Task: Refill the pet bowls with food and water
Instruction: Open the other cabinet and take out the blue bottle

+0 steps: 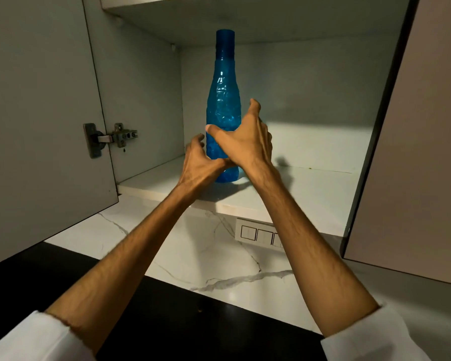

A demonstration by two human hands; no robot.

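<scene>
So this is pretty much the very start of the job, as far as I can tell. No pet bowls anywhere in view, no food either, so nothing looks refilled yet. All that's going on is fetching the water.

The tall translucent blue plastic bottle with the textured body [223, 105] stands upright on the white bottom shelf of the open wall cupboard [310, 188], toward the left side, cap on.

Both hands are up at its lower half. The right hand [245, 142] has its thumb across the front of the bottle and the other fingers reaching round the right side, so that grip looks partly closed on it. The left hand [201, 162] is just beside the base on the left, fingers curled but spread; can't tell if they touch yet.

Bottle looks not yet lifted; the black tabletop [167, 308] sits below.
</scene>
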